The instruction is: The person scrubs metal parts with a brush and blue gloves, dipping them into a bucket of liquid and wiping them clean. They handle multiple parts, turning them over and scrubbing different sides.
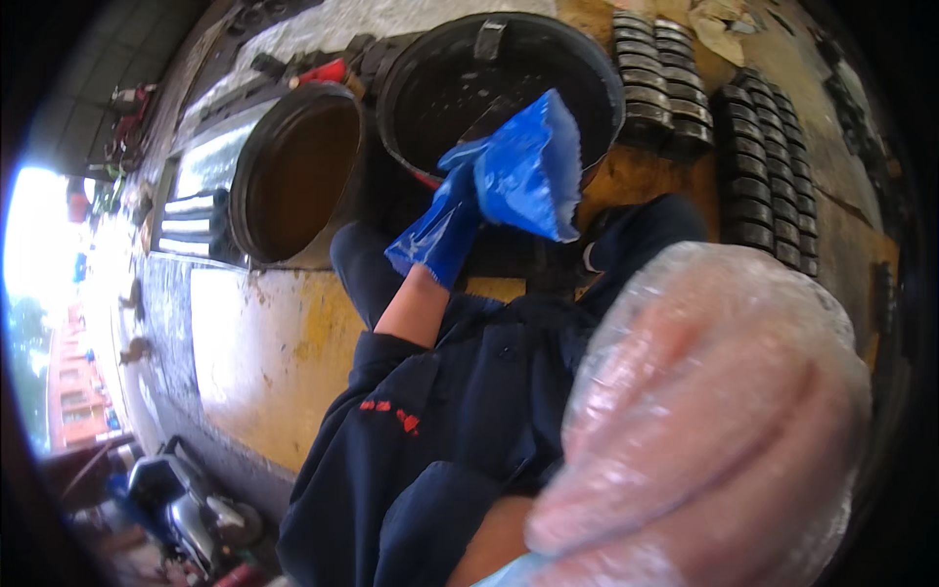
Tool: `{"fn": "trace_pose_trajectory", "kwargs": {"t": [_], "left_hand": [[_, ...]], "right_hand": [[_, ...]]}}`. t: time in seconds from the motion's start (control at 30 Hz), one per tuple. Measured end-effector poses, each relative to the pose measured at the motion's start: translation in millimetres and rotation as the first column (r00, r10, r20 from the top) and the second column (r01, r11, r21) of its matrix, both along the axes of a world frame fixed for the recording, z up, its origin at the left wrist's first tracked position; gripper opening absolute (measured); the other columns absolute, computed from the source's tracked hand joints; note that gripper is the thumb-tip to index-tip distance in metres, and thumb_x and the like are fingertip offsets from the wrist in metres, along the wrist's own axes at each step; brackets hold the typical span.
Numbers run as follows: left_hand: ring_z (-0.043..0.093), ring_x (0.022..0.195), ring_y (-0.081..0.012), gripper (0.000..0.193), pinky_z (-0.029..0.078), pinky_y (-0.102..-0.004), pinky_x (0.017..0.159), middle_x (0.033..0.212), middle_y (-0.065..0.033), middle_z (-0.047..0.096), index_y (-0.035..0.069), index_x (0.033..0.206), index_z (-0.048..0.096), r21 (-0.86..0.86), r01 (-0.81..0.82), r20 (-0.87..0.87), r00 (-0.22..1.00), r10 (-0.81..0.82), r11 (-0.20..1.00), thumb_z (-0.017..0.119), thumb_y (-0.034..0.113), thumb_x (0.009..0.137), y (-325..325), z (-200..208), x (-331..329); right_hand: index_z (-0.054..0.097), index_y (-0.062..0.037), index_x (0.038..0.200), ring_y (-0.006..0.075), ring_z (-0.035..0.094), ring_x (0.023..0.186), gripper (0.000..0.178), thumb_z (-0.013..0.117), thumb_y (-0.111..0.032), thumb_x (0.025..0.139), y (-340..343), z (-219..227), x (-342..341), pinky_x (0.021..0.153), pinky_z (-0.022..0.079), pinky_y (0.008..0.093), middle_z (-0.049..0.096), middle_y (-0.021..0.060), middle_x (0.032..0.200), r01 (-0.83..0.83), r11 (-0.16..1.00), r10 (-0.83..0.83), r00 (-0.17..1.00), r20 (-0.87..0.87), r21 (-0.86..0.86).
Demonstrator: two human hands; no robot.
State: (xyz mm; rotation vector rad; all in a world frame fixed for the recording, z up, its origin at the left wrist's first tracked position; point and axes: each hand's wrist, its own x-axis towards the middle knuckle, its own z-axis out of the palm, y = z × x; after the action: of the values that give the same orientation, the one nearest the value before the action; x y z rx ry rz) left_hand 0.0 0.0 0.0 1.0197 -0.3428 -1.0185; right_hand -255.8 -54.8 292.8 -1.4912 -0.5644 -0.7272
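Note:
My left hand (460,191), in a shiny blue rubber glove, is closed around a second blue glove (533,166). The loose glove has its wide cuff spread toward the upper right, over the near edge of a black round tub (391,127). A dark, wet-looking surface shows inside the tub. At the lower right, my right hand (719,411) looms large and close in a clear, wrinkled plastic covering. Pinkish skin shows through it. Its outline is soft, so I cannot make out how its fingers are set or whether they hold anything.
Left of the tub stands a tilted bucket (298,176) with brown contents. Dark ring-shaped metal parts stand in stacked rows (650,83), with more rows (768,166) farther right. A red object (323,73) lies behind the bucket. A motorbike (191,504) is at the lower left.

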Motion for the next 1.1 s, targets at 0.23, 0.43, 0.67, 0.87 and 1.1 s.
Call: {"fn": "trace_pose_trajectory", "kwargs": {"t": [0.23,0.43,0.67,0.87,1.1], "left_hand": [[0.068,0.115,-0.0233,0.040,0.055,-0.0394,0.103,0.128,-0.0121,0.070,0.003,0.139,0.061,-0.017,0.026,-0.008,1.000,-0.026,1.000,0.053,0.032,0.112,0.4,2.8,-9.4],[0.068,0.115,-0.0232,0.040,0.055,-0.0394,0.104,0.128,-0.0120,0.069,0.003,0.139,0.061,-0.024,0.038,-0.013,0.999,-0.039,0.999,0.053,0.032,0.112,-3.2,1.0,-5.3],[0.067,0.115,-0.0231,0.041,0.055,-0.0394,0.104,0.128,-0.0119,0.069,0.003,0.140,0.060,-0.053,0.081,-0.015,0.997,-0.082,0.995,0.052,0.032,0.112,-16.4,3.3,-2.5],[0.067,0.116,-0.0230,0.041,0.054,-0.0394,0.105,0.129,-0.0118,0.069,0.004,0.140,0.060,-0.054,0.096,-0.011,0.995,-0.097,0.994,0.052,0.033,0.112,-16.8,-0.1,-3.8],[0.067,0.116,-0.0229,0.042,0.054,-0.0395,0.105,0.129,-0.0117,0.068,0.004,0.141,0.059,-0.131,0.190,-0.010,0.981,-0.193,0.973,0.051,0.033,0.113,-40.9,12.7,-12.6]], "right_hand": [[0.074,-0.0020,0.107,0.0261,0.072,0.075,0.021,0.081,-0.011,0.089,12.9,-7.0,-10.1,0.063,0.057,0.0325,0.074,0.0193,0.101,-0.002,0.991,0.010,0.998,-0.057,0.134],[0.074,-0.0010,0.105,0.0251,0.072,0.076,0.018,0.079,-0.011,0.091,17.5,-9.1,-9.9,0.063,0.057,0.0312,0.074,0.0192,0.100,-0.056,0.974,0.066,0.997,-0.038,0.220],[0.074,0.0001,0.102,0.0239,0.072,0.076,0.014,0.077,-0.010,0.093,26.1,-4.5,-12.5,0.064,0.057,0.0296,0.074,0.0192,0.098,-0.159,0.920,0.155,0.987,0.040,0.357],[0.075,0.0011,0.100,0.0228,0.072,0.077,0.012,0.075,-0.010,0.094,40.7,-0.5,-19.6,0.065,0.057,0.0282,0.074,0.0191,0.096,-0.249,0.805,0.223,0.968,0.115,0.538],[0.075,0.0022,0.097,0.0216,0.072,0.077,0.012,0.073,-0.009,0.096,48.3,17.7,-25.9,0.066,0.058,0.0266,0.074,0.0191,0.094,0.124,0.661,-0.116,0.991,-0.062,0.740]]}}
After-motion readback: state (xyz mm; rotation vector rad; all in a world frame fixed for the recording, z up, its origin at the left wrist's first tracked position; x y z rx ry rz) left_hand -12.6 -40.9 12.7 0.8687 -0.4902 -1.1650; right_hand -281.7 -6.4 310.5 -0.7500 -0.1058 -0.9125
